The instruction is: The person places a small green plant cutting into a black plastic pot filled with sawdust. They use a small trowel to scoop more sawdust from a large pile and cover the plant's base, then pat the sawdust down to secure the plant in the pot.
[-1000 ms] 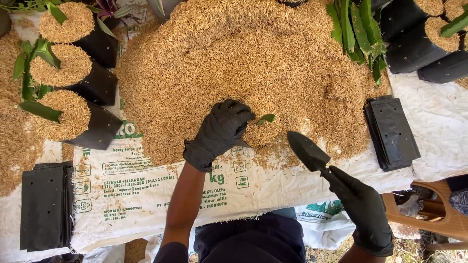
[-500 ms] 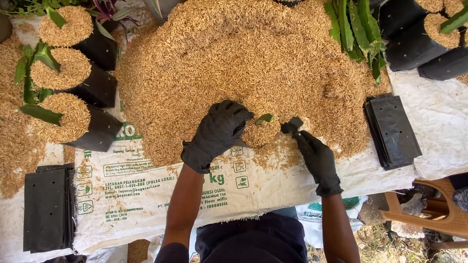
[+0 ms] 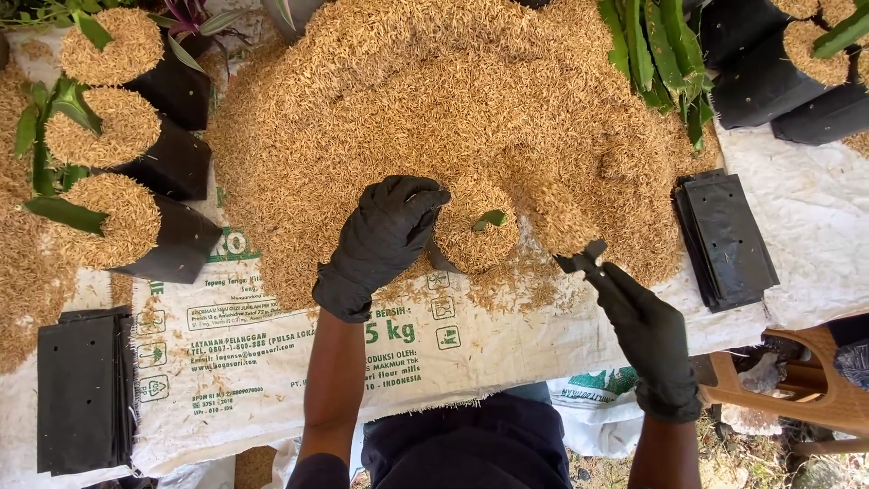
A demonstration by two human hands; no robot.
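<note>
At far left, a flat stack of empty black bags (image 3: 83,389) is lying on the white sack sheet (image 3: 253,362), below three filled black bags (image 3: 127,217) that are holding green cuttings. A person in black gloves is working at the near edge of a broad heap of rice husks (image 3: 471,100). The left hand (image 3: 380,237) is curling around the rim of a small bag (image 3: 478,237) brimming with husks, a green cutting (image 3: 490,218) poking from its top; the fingers are closed on the bag's edge. The bag is probably light and soft-walled, likely to sag or spill unless held by the rim or cupped around its sides. The right hand (image 3: 644,330) is gripping the handle of a black trowel (image 3: 568,243), whose blade is carrying a load of husks just right of the bag. Farther right, another stack of flat bags (image 3: 724,240) is resting on the sheet, with green stems (image 3: 665,63) and more filled bags behind.
</note>
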